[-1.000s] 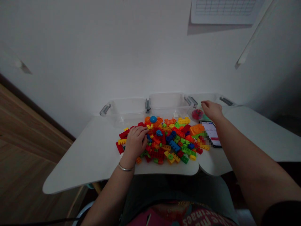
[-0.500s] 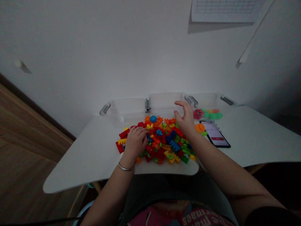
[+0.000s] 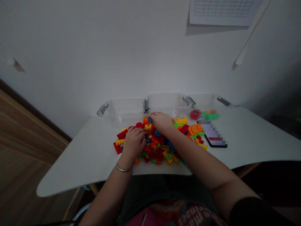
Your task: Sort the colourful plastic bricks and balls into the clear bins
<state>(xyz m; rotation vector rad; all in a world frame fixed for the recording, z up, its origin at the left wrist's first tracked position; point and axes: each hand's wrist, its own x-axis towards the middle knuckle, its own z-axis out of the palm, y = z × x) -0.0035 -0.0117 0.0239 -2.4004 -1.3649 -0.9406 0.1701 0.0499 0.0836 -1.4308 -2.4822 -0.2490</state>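
Observation:
A heaped pile of coloured toy building bricks (image 3: 156, 153) lies on the white table in front of me. My left hand (image 3: 135, 139) rests on the left part of the pile, its fingers loosely stretched over the bricks, with nothing visibly held. At the back of the pile, my right hand (image 3: 162, 121) has its fingers bent around a blue ball (image 3: 150, 120), which they partly cover. An orange ball (image 3: 145, 120) sits just left of the blue one. The right forearm hides part of the pile.
Clear plastic bins (image 3: 127, 106) with grey clips line the wall. One at the right holds green and orange balls (image 3: 213, 116) near a round red piece (image 3: 195, 114). A phone (image 3: 214, 135) lies right of the pile on the white table (image 3: 249, 135).
My right hand has moved left from the pile's back right to the blue ball, closing its fingers there. The left hand stays on the bricks. The view has shifted slightly.

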